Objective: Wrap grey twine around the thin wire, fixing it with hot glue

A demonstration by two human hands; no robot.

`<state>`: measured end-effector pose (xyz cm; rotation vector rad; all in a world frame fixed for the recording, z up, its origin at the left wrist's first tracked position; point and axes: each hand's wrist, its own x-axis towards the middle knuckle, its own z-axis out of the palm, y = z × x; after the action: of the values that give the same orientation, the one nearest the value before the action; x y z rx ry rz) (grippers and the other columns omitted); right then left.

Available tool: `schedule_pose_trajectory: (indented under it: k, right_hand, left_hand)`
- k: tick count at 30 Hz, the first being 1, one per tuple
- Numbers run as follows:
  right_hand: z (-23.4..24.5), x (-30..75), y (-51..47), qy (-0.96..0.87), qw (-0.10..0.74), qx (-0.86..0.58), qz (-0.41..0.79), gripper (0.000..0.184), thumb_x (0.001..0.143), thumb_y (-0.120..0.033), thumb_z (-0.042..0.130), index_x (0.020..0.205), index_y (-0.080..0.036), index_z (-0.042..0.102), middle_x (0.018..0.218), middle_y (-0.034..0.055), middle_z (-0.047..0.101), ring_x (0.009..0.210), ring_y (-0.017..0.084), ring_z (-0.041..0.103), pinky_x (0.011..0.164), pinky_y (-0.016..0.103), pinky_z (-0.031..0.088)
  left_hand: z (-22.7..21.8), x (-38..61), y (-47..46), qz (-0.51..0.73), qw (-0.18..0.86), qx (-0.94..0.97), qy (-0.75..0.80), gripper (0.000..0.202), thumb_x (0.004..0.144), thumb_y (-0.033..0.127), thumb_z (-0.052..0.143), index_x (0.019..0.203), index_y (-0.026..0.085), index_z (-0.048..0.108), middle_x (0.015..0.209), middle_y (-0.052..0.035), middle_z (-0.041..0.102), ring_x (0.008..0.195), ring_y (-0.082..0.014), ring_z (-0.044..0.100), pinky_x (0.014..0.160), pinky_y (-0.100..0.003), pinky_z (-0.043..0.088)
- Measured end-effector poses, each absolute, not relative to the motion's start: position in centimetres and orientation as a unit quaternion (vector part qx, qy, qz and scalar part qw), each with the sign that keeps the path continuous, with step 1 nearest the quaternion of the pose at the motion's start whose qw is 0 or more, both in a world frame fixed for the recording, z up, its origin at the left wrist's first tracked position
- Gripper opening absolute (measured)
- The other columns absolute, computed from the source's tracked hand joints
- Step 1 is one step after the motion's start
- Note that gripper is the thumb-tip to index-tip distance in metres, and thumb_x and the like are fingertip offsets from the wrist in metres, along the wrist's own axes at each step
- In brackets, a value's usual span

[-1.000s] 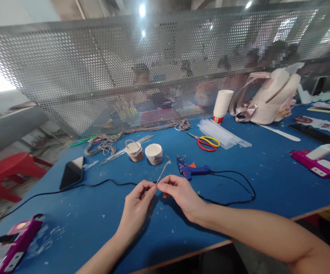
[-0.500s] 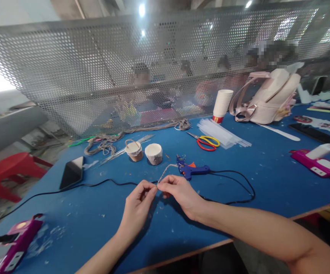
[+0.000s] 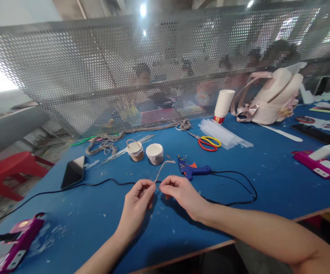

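A thin twisted piece of cord (image 3: 160, 170) rises from the fingertips of my left hand (image 3: 138, 201), which pinches its lower end. The cord bends at the top, its free tip pointing right toward the blue glue gun (image 3: 192, 170). Just to the right, my right hand (image 3: 182, 195) has thumb and forefinger pressed together, a small gap from the left fingertips. Whatever it pinches, if anything, is too small to make out. Beyond the hands stand a small basket with a handle (image 3: 135, 151) and a white-lined cup without one (image 3: 155, 154).
Scissors (image 3: 207, 143) and translucent strips (image 3: 224, 133) lie behind the glue gun, near stacked paper cups (image 3: 223, 105) and a backpack (image 3: 276, 99). Grey cord (image 3: 104, 145), wires (image 3: 125, 149) and a phone (image 3: 73, 172) are at left. A black cable (image 3: 96, 183) crosses the table.
My right fingertips have come away from the cord and sit slightly apart from my left ones. The left hand still holds the cord, which now shows more of its length.
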<state>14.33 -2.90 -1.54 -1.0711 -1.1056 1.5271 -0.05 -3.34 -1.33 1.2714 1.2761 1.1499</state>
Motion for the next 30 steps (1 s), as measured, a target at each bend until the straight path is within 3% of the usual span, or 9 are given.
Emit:
schedule_pose_trajectory:
  k: [3,6,9,11,13,16,20,25,30]
  right_hand:
    - [-0.7,15.7,-3.0,-0.571,0.447,-0.43,0.538,0.008,0.076,-0.025,0.056,0.073,-0.018,0.06,0.064,-0.0022,0.055,0.061,0.012,0.048,0.06,0.025,0.038]
    - [0.1,18.3,-2.6,-0.745,0.407,-0.429,0.309,0.011,0.08,-0.02,0.051,0.081,-0.017,0.062,0.079,0.0036,0.061,0.073,0.015,0.055,0.07,0.029,0.041]
    - [0.0,21.3,-1.8,-0.822,0.271,-0.499,0.038,0.021,0.082,-0.014,0.046,0.094,-0.015,0.063,0.097,0.012,0.064,0.09,0.024,0.057,0.079,0.037,0.038]
    - [-0.6,23.0,-1.1,-0.819,0.158,-0.55,-0.031,0.028,0.079,-0.009,0.046,0.1,-0.013,0.062,0.106,0.0149,0.063,0.097,0.027,0.056,0.081,0.038,0.037]
    - [-1.5,24.0,-0.5,-0.818,0.077,-0.569,-0.037,0.032,0.076,-0.007,0.046,0.104,-0.012,0.061,0.109,0.0158,0.062,0.1,0.028,0.056,0.082,0.038,0.038]
    - [-2.5,24.5,0.0,-0.822,0.026,-0.569,-0.019,0.036,0.076,-0.007,0.046,0.109,-0.012,0.059,0.113,0.0162,0.06,0.099,0.028,0.057,0.081,0.037,0.038]
    - [-2.9,24.1,0.4,-0.817,0.029,-0.575,-0.008,0.042,0.075,-0.006,0.045,0.115,-0.014,0.055,0.116,0.0153,0.058,0.099,0.028,0.057,0.079,0.037,0.037]
    - [-2.9,24.0,1.0,-0.824,0.036,-0.566,0.008,0.037,0.073,-0.005,0.044,0.107,-0.013,0.058,0.11,0.0144,0.058,0.097,0.027,0.056,0.078,0.036,0.036]
    - [-3.0,23.9,1.0,-0.818,0.051,-0.573,0.017,0.031,0.075,-0.009,0.042,0.101,-0.014,0.059,0.104,0.0125,0.057,0.086,0.023,0.058,0.075,0.034,0.037]
  left_hand:
    - [-1.3,0.0,-3.3,0.489,0.502,0.498,0.51,0.025,0.074,0.04,0.065,0.082,0.018,0.056,0.051,0.0087,0.041,0.042,-0.0063,0.034,0.04,-0.019,0.025]
    - [-1.1,0.1,-3.3,0.508,0.515,0.48,0.496,0.028,0.073,0.037,0.066,0.091,0.019,0.056,0.058,0.0077,0.046,0.042,-0.0053,0.034,0.04,-0.019,0.025]
    - [-1.0,0.1,-3.3,0.51,0.52,0.473,0.496,0.033,0.072,0.039,0.067,0.095,0.017,0.059,0.058,0.0071,0.045,0.043,-0.0057,0.033,0.04,-0.019,0.025]
    - [-1.1,0.1,-3.2,0.503,0.531,0.465,0.499,0.032,0.071,0.04,0.067,0.091,0.016,0.061,0.053,0.0079,0.04,0.043,-0.0064,0.032,0.04,-0.02,0.024]
    - [-1.2,0.0,-3.1,0.497,0.545,0.455,0.499,0.031,0.071,0.041,0.068,0.086,0.015,0.062,0.05,0.0087,0.036,0.043,-0.0065,0.03,0.041,-0.02,0.023]
    - [-1.2,0.0,-2.9,0.496,0.562,0.44,0.493,0.029,0.071,0.04,0.068,0.081,0.014,0.062,0.048,0.0087,0.035,0.043,-0.006,0.028,0.041,-0.02,0.02]
    - [-1.0,0.0,-2.8,0.503,0.568,0.426,0.493,0.028,0.07,0.039,0.069,0.076,0.013,0.063,0.049,0.0075,0.037,0.044,-0.0055,0.028,0.041,-0.02,0.018]
    - [-1.0,0.0,-2.7,0.498,0.563,0.429,0.501,0.027,0.07,0.038,0.068,0.079,0.013,0.064,0.059,0.003,0.049,0.045,-0.0051,0.031,0.041,-0.02,0.019]
    - [-1.3,-0.2,-2.7,0.503,0.513,0.458,0.524,0.022,0.07,0.034,0.068,0.079,0.015,0.066,0.054,0.006,0.045,0.044,-0.0057,0.032,0.042,-0.02,0.023]
